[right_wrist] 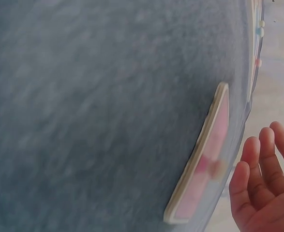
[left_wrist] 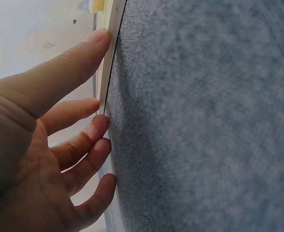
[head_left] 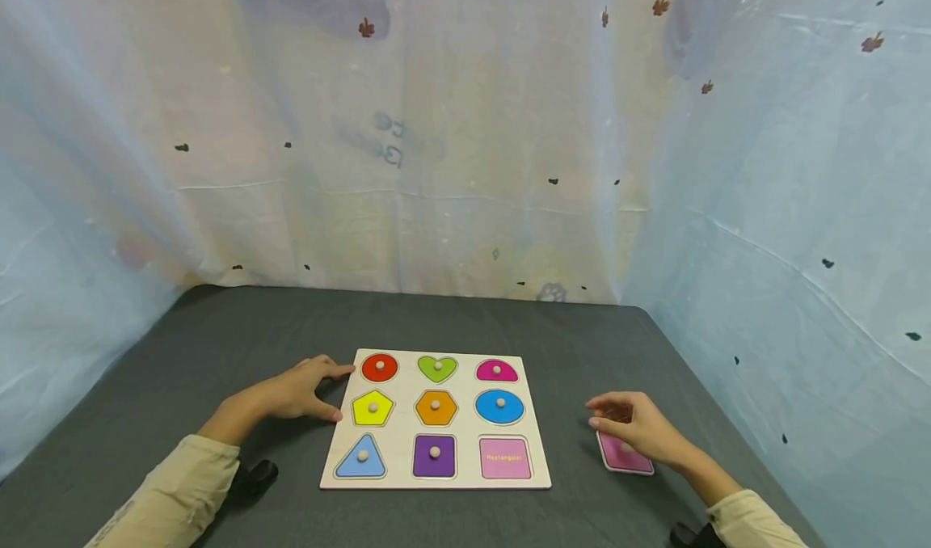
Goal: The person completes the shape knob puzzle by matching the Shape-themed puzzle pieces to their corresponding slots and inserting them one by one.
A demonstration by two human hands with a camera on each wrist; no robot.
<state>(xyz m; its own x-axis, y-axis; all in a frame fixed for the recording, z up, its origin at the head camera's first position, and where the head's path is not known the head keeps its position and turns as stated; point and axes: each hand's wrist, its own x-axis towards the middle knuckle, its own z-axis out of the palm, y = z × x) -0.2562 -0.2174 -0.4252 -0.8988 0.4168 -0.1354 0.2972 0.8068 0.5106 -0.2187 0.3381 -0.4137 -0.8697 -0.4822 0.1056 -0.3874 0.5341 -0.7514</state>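
Observation:
A white wooden shape puzzle board [head_left: 468,454] lies on the table, with knobbed pieces in most of its recesses. At its left edge is my left hand [head_left: 294,390], thumb and index fingertip against the side; the left wrist view shows the thumb [left_wrist: 76,60] touching the board's edge and the other fingers loosely bent. The lower right recess [head_left: 505,469] is pink, lettered "Rectangular", and holds no piece. A pink knobbed piece [head_left: 615,454] with a pale rim lies flat right of the board. Over it hovers my right hand [head_left: 643,428], fingers relaxed and apart from its knob [right_wrist: 216,169].
A dark grey cloth covers the table [head_left: 436,318]. Patterned pale curtains [head_left: 436,233] hang behind it and along both sides. In the board sit several pieces, among them a purple square [head_left: 425,465], an orange hexagon [head_left: 425,415] and a blue oval [head_left: 487,409].

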